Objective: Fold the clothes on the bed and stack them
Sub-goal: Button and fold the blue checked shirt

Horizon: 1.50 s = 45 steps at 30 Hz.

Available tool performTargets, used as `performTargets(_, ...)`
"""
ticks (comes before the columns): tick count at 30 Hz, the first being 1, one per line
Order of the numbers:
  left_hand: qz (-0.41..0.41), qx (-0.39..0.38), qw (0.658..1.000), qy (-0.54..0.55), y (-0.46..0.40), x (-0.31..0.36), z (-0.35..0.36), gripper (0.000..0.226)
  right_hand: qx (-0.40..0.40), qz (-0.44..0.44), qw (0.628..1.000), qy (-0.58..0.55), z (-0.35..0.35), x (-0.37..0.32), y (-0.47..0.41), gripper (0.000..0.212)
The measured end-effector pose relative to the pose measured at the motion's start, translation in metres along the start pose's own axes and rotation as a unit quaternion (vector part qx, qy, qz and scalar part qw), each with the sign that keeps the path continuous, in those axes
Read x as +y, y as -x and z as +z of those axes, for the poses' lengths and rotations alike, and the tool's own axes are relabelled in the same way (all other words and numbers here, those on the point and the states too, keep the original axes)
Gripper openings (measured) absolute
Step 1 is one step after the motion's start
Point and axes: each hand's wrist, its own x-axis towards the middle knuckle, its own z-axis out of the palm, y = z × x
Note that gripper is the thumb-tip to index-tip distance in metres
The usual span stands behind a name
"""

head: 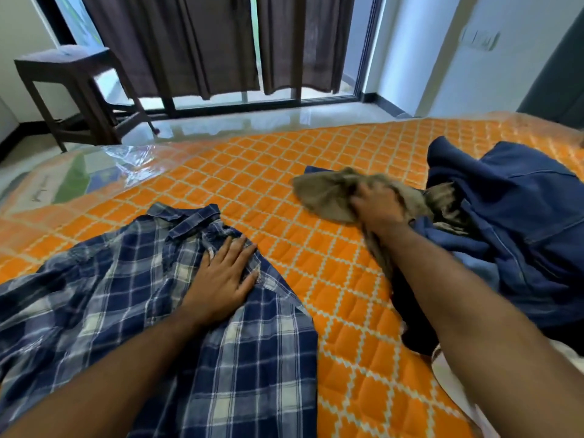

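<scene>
A blue and white plaid shirt (pixel 126 311) lies spread on the orange quilted bed (pixel 284 172), collar pointing away from me. My left hand (pixel 224 276) rests flat on it just below the collar, fingers straight. My right hand (pixel 377 205) grips a crumpled olive-grey garment (pixel 325 192), blurred and lifted off the bed to the right of the shirt. A heap of dark blue clothes (pixel 512 222) lies at the right, touching the olive-grey garment.
A dark wooden stool (pixel 72 90) stands on the glossy floor beyond the bed's far left corner. Dark curtains (pixel 205 42) hang over a glass door behind. Clear plastic wrap (pixel 126 159) covers the bed's far-left end. Bare orange quilt lies between shirt and heap.
</scene>
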Motion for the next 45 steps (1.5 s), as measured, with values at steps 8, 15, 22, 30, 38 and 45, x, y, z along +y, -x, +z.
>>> performTargets(8, -0.009, -0.057, 0.998, -0.004, -0.014, -0.003, -0.005, 0.075, -0.11, 0.071, 0.989, -0.07, -0.028, -0.019, 0.01, 0.035)
performTargets(15, -0.021, -0.069, 0.997, -0.036, 0.029, 0.022, -0.054, 0.067, -0.232, 0.021, 0.868, -0.438, -0.12, -0.169, 0.102, 0.047)
performTargets(22, -0.179, -0.01, 0.983, 0.044, 0.09, -0.042, -0.078, 0.064, -0.258, 0.138, 0.786, -0.544, -0.124, -0.172, 0.086, 0.018)
performTargets(30, -0.19, -0.031, 0.981, 0.01, 0.077, -0.103, -0.056, 0.081, -0.167, 0.226, 0.84, -0.464, -0.068, -0.097, 0.02, 0.013)
performTargets(38, -0.158, 0.008, 0.987, -0.027, 0.048, -0.125, -0.04, 0.084, -0.127, 0.275, 0.851, -0.429, -0.038, -0.125, 0.002, 0.031)
performTargets(45, -0.141, -0.022, 0.989, -0.026, 0.071, -0.097, -0.058, 0.067, -0.028, -0.133, 0.915, -0.38, -0.122, -0.206, 0.11, 0.046)
